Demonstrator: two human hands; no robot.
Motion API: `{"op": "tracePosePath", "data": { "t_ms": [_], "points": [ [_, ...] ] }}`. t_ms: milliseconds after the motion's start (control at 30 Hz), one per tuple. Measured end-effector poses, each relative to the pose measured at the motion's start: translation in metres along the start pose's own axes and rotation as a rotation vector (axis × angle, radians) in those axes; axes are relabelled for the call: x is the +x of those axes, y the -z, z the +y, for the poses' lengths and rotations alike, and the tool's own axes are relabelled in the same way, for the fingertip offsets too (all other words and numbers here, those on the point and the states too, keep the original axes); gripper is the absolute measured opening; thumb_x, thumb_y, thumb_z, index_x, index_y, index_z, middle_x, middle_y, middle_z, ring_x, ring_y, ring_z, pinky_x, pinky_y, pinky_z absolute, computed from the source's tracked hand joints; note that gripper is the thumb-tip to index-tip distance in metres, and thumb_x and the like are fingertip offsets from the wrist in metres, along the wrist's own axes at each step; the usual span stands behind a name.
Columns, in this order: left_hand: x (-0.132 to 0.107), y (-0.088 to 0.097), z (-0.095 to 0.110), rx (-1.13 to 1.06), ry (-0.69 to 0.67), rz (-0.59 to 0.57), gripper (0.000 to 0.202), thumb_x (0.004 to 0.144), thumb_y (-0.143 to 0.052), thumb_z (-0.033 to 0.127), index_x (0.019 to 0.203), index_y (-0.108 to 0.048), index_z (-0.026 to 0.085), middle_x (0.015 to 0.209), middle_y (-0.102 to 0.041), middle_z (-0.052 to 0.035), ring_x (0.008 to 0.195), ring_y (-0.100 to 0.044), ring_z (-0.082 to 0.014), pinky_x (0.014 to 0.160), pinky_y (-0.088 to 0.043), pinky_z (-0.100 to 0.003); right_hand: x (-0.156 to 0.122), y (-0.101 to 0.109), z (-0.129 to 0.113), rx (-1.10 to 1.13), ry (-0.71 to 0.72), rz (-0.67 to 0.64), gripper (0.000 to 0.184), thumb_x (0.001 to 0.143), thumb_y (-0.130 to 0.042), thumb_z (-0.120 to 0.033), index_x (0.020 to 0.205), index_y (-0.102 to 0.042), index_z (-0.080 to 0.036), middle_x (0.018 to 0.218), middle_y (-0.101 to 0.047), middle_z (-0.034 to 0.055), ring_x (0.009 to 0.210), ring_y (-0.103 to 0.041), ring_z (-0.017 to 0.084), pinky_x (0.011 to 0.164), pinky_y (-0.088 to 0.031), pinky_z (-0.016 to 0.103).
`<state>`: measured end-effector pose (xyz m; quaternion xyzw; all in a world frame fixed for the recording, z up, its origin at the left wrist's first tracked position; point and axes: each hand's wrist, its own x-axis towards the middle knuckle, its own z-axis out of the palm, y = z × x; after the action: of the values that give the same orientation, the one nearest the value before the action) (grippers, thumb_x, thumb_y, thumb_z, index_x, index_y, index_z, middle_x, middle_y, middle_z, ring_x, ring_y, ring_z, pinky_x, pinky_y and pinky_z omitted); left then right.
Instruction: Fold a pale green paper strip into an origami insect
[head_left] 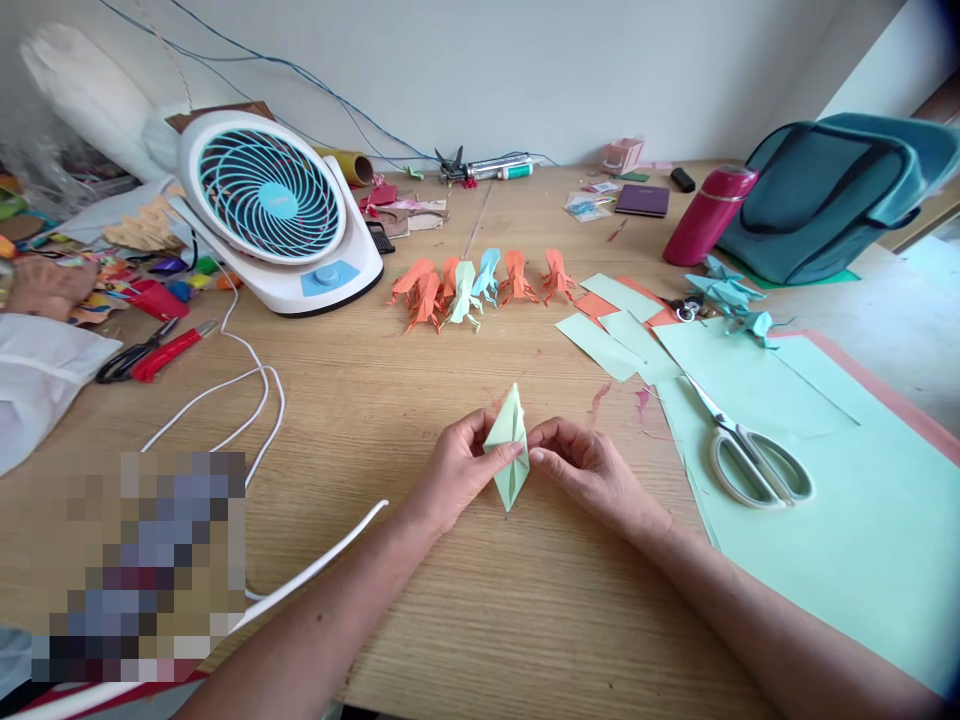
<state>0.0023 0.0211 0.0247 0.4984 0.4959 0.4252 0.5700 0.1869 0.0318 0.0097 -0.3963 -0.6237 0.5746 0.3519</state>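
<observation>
A pale green piece of origami paper, folded into a long diamond with a slit down its lower half, stands above the middle of the table. My left hand pinches it from the left, thumb across the front and fingers behind. At its right edge is my right hand, thumb and forefinger closed together on the side corner. Past the hands, a row of folded paper figures in orange, pale green and blue stands on the wood.
White-handled scissors lie on green paper sheets at right, near cut strips and blue-green figures. Behind are a red bottle and teal bag. A fan, white cable and red-handled cutters occupy the left.
</observation>
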Motion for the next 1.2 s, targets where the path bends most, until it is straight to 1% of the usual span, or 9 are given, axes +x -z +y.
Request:
{"op": "tracePosePath", "data": {
  "t_ms": [67, 133, 267, 433, 533, 633, 833, 967, 1200],
  "points": [
    [0.0004, -0.0012, 0.0013, -0.137, 0.021, 0.008, 0.029, 0.074, -0.078, 0.037, 0.088, -0.063, 0.017, 0.086, -0.061, 0.0001, 0.080, -0.054, -0.0132, 0.075, -0.044, -0.024, -0.0008, -0.0003, -0.0001, -0.053, -0.024, -0.034, 0.030, 0.090, -0.063, -0.049, 0.087, -0.063, -0.019, 0.080, -0.065, 0.0019, 0.071, -0.056, 0.015, 0.065, -0.043, 0.027],
    [0.0001, -0.0027, 0.0020, -0.197, 0.049, -0.008, 0.030, 0.073, -0.079, 0.037, 0.089, -0.062, 0.017, 0.085, -0.059, 0.0006, 0.079, -0.053, -0.0125, 0.076, -0.043, -0.024, -0.0013, -0.0010, 0.0006, -0.105, -0.026, -0.051, 0.032, 0.090, -0.063, -0.049, 0.082, -0.061, -0.019, 0.072, -0.061, -0.0002, 0.065, -0.052, 0.014, 0.060, -0.040, 0.026],
    [-0.0007, -0.0037, 0.0010, -0.116, 0.027, -0.044, 0.027, 0.074, -0.078, 0.037, 0.081, -0.061, 0.017, 0.077, -0.054, 0.0022, 0.074, -0.049, -0.0114, 0.073, -0.041, -0.024, -0.0020, -0.0022, 0.0003, -0.181, -0.004, -0.039, 0.034, 0.092, -0.061, -0.046, 0.072, -0.056, -0.019, 0.063, -0.054, -0.0028, 0.059, -0.046, 0.012, 0.056, -0.035, 0.026],
    [-0.0007, -0.0016, 0.0002, -0.015, -0.001, -0.024, 0.029, 0.075, -0.077, 0.037, 0.073, -0.058, 0.016, 0.069, -0.052, 0.0035, 0.066, -0.046, -0.0103, 0.065, -0.039, -0.023, -0.0022, -0.0026, -0.0026, -0.198, -0.024, -0.040, 0.028, 0.091, -0.060, -0.040, 0.073, -0.056, -0.020, 0.065, -0.058, -0.0022, 0.060, -0.047, 0.012, 0.056, -0.035, 0.025],
    [0.0000, -0.0017, 0.0012, -0.083, 0.000, 0.036, 0.030, 0.072, -0.079, 0.037, 0.074, -0.058, 0.016, 0.070, -0.054, 0.0034, 0.065, -0.047, -0.0100, 0.064, -0.041, -0.023, -0.0020, -0.0019, -0.0042, -0.195, -0.051, -0.065, 0.028, 0.092, -0.060, -0.041, 0.076, -0.060, -0.019, 0.067, -0.061, -0.0016, 0.059, -0.048, 0.012, 0.056, -0.035, 0.025],
    [0.0013, -0.0016, 0.0008, -0.159, -0.007, 0.082, 0.030, 0.070, -0.081, 0.034, 0.074, -0.057, 0.016, 0.069, -0.054, 0.0042, 0.065, -0.047, -0.0092, 0.064, -0.041, -0.022, -0.0020, -0.0011, -0.0057, -0.219, -0.063, -0.082, 0.030, 0.091, -0.059, -0.042, 0.073, -0.060, -0.019, 0.063, -0.058, -0.0024, 0.056, -0.044, 0.011, 0.053, -0.031, 0.025],
    [0.0039, 0.0018, -0.0040, -0.169, -0.023, 0.146, 0.027, 0.072, -0.080, 0.034, 0.077, -0.060, 0.017, 0.074, -0.056, 0.0030, 0.069, -0.051, -0.0104, 0.067, -0.043, -0.022, -0.0025, -0.0005, -0.0073, -0.223, -0.085, -0.093, 0.022, 0.089, -0.059, -0.034, 0.073, -0.058, -0.019, 0.063, -0.053, -0.0040, 0.056, -0.041, 0.010, 0.052, -0.031, 0.024],
    [0.0043, 0.0031, -0.0054, -0.175, -0.030, 0.167, 0.026, 0.071, -0.080, 0.034, 0.078, -0.061, 0.017, 0.075, -0.057, 0.0025, 0.070, -0.052, -0.0110, 0.069, -0.044, -0.023, -0.0027, -0.0007, -0.0062, -0.224, -0.090, -0.099, 0.021, 0.088, -0.059, -0.034, 0.073, -0.057, -0.020, 0.063, -0.049, -0.0046, 0.056, -0.039, 0.010, 0.051, -0.030, 0.023],
    [0.0059, 0.0048, -0.0034, -0.276, -0.055, 0.177, 0.026, 0.073, -0.080, 0.033, 0.074, -0.060, 0.016, 0.076, -0.058, 0.0026, 0.071, -0.053, -0.0102, 0.069, -0.045, -0.023, -0.0019, -0.0024, -0.0028, -0.250, -0.055, -0.112, 0.019, 0.087, -0.061, -0.031, 0.073, -0.057, -0.019, 0.068, -0.053, -0.0021, 0.060, -0.044, 0.011, 0.052, -0.033, 0.023]
  ]
}}
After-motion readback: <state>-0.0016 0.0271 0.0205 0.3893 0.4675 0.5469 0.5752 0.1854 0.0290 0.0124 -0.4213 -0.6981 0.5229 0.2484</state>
